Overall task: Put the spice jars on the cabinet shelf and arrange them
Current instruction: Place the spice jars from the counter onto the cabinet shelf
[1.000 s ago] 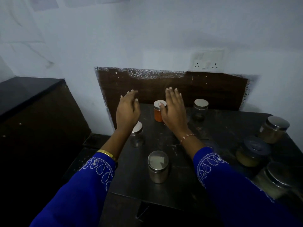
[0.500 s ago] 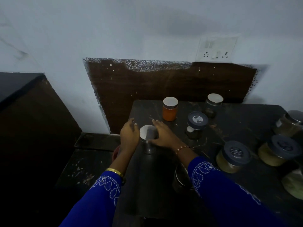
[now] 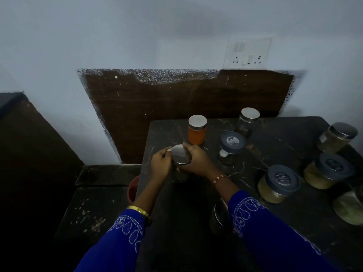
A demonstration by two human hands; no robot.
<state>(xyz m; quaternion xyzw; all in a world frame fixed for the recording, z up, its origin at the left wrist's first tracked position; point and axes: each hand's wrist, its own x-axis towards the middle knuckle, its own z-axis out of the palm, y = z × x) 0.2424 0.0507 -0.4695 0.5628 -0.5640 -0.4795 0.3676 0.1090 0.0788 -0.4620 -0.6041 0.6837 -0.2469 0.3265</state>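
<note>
A small glass jar with a silver lid (image 3: 180, 156) stands near the left edge of the dark shelf top (image 3: 279, 173). My left hand (image 3: 160, 164) and my right hand (image 3: 196, 161) clasp it from both sides. Behind it stands an orange spice jar (image 3: 197, 132) with a silver lid. To the right are a dark-lidded jar (image 3: 232, 146) and a silver-lidded jar (image 3: 247, 122) near the back. Another steel-lidded jar (image 3: 220, 218) is partly hidden under my right sleeve.
Several larger jars with yellowish contents sit along the right: one (image 3: 278, 185), one (image 3: 328, 170), one (image 3: 337, 137). A brown wooden board (image 3: 176, 103) backs the shelf. A reddish pot rim (image 3: 132, 188) shows left of the shelf edge. A socket plate (image 3: 248, 54) is on the wall.
Both hands came down from raised and open, closing around the small silver-lidded jar. The camera view shifted left and nearer.
</note>
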